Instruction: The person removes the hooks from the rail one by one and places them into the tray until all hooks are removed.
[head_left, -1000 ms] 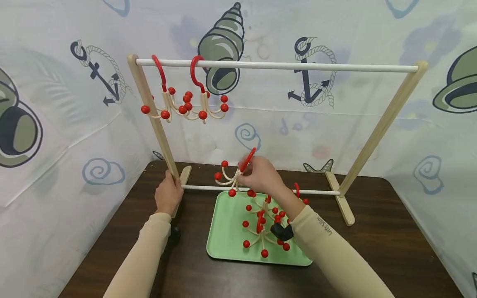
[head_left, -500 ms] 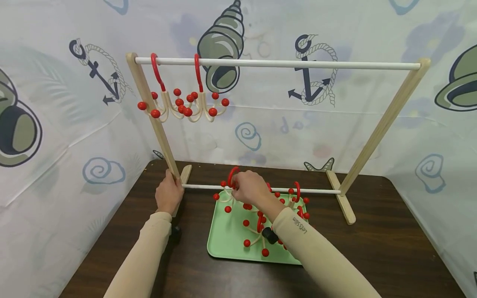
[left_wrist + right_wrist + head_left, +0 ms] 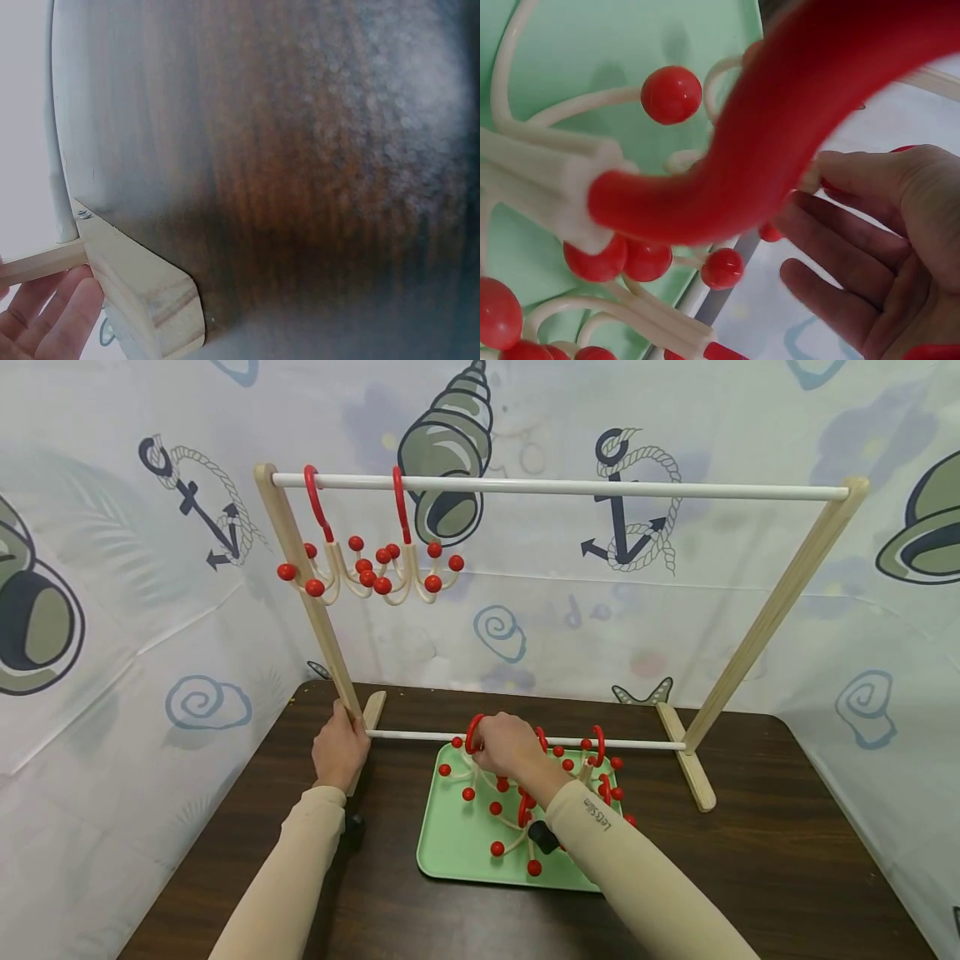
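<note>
My right hand [image 3: 510, 747] pinches a multi-arm hanger [image 3: 474, 733] near its red hook, low over the back left of the green tray [image 3: 438, 852]. Cream arms tipped with red balls spread from the hanger. In the right wrist view, thumb and forefinger meet behind a large red hook [image 3: 735, 172] in the foreground. Several similar hangers lie on the tray, partly hidden by my right forearm. My left hand [image 3: 339, 750] holds the foot of the left wooden post [image 3: 322, 627]; its fingers [image 3: 71, 319] show against the wood in the left wrist view.
Two hangers, one at the far left [image 3: 318, 506] and one beside it [image 3: 402, 506], hang from the rack's white top rod [image 3: 570, 487]. A lower rod [image 3: 412, 737] runs behind the tray. The right post [image 3: 772, 610] stands on a wooden foot [image 3: 686, 760]. Patterned cloth backs the table.
My right hand has lowered the hanger from above the lower rod to the tray's back left. The two hung hangers have turned slightly. My left hand has stayed on the post.
</note>
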Demonstrator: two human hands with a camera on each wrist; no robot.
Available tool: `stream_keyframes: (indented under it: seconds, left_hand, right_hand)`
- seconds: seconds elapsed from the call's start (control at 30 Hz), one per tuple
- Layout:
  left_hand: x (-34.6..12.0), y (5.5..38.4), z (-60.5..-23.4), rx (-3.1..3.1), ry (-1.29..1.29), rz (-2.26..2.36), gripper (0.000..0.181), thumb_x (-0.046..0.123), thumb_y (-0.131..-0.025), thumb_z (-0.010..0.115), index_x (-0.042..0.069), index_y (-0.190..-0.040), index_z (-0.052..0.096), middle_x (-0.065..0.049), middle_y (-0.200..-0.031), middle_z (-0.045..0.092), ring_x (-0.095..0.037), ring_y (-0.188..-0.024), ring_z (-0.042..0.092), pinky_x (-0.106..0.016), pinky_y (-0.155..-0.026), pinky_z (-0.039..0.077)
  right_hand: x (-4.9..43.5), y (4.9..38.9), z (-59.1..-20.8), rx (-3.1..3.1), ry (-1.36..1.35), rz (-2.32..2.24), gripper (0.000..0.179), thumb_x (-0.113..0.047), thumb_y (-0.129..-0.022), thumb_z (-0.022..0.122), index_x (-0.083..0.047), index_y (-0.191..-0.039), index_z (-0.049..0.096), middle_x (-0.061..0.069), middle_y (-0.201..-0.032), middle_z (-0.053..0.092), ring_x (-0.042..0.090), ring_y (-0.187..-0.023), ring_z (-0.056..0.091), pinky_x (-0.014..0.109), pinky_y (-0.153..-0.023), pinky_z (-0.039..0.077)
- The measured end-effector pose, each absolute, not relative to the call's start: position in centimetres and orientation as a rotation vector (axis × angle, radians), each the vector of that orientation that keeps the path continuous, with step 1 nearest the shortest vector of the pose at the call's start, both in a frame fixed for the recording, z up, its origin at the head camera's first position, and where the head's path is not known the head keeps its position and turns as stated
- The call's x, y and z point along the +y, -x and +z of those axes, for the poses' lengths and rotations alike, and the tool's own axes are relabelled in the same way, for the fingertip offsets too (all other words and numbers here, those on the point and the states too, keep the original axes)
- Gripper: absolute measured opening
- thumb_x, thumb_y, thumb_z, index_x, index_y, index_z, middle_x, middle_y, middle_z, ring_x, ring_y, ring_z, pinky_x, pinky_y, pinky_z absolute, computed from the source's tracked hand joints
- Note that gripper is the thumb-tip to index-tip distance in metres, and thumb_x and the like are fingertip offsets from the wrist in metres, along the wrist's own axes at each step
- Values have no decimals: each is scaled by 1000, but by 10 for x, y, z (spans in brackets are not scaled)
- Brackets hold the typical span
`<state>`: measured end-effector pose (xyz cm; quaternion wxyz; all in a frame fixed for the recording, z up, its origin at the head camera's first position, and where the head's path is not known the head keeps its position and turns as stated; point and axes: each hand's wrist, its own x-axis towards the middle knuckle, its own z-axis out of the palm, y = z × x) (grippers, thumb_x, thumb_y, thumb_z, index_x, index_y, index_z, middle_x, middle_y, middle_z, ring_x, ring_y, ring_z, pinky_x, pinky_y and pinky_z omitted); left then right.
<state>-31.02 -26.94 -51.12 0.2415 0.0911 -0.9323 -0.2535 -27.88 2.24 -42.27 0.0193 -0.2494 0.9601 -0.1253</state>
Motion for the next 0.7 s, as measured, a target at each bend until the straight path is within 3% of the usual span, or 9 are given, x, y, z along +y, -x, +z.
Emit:
stream_keyframes:
  seconds: [0.07,0.23,0.37,0.5,0.7]
  left_hand:
    - [-269,310,-512,-2548,-250,-688,25,17,-98,51,-1,-115,46,-26,-86,64,-48,-72,63,-61,-62,45]
    - [-269,311,-512,-2541,-250,-690,25,16,-97,52,0,-115,47,-25,-86,64,-47,-71,63,-60,-60,45]
    - [-268,311,-512,-2541,-244,-695,24,16,-97,52,0,-114,47,-25,-85,64,-47,-70,63,-60,-60,45]
    - [-268,310,-511,-2550,-245,-697,23,16,-97,51,0,-114,47,-25,-85,64,-47,-70,63,-60,-60,45]
    - [-267,309,-508,-2541,-239,-700,24,15,-97,52,-2,-114,47,-25,-85,64,-47,-69,62,-60,-59,45]
  right_hand:
    - [24,279,-423,2970,769,-374,19,-15,-86,72,-18,-67,70,-10,-55,48,9,-56,41,27,-55,38]
    - [27,280,-425,2970,739,-329,16,-18,-85,76,-19,-70,70,-10,-57,53,11,-57,47,28,-55,41]
    - [29,281,-426,2975,709,-298,1,-21,-85,77,-22,-85,77,-9,-77,69,12,-69,60,30,-65,50]
    - [30,279,-424,2945,691,-284,12,-23,-85,77,-21,-96,78,-7,-94,72,14,-82,65,32,-75,52]
    - [29,276,-419,2907,692,-242,9,-20,-86,75,-16,-94,76,-4,-86,70,14,-74,62,30,-70,51]
